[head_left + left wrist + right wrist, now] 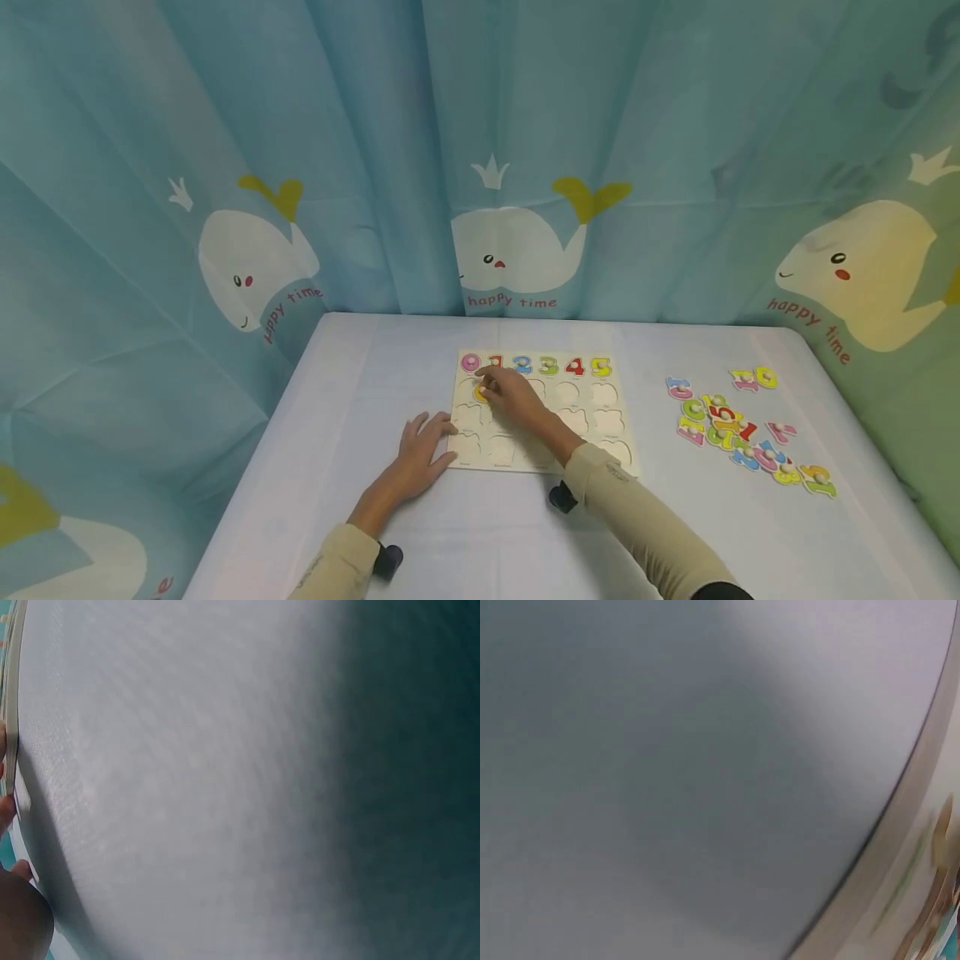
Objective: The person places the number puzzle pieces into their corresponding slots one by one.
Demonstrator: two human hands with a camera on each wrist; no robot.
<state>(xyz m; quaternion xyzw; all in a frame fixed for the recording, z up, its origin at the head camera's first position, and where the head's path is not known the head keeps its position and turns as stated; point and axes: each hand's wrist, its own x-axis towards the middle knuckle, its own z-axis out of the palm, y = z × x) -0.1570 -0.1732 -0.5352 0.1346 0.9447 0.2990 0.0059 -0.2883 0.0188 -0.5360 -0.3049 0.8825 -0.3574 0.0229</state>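
A pale wooden number-puzzle board (512, 455) lies on the white table, its top row filled with the coloured numbers 0 to 5. My right hand (517, 400) reaches over the board and pinches a yellow-orange puzzle piece (480, 394) by its knob, over the left recess of the second row. The fingers cover part of the piece, so I cannot tell which number it is. Spread fingers of my left hand (422, 454) rest at the board's left edge. In the left wrist view, fingertips touch the board's side (11, 712). The right wrist view catches the board's edge (885, 840).
Right of the board lies a loose heap of colourful knobbed puzzle pieces (723, 417), some overlapping. Two more pieces (753, 379) lie behind it, and others toward the right front. A blue whale-print curtain (390, 167) hangs behind the table (360, 367).
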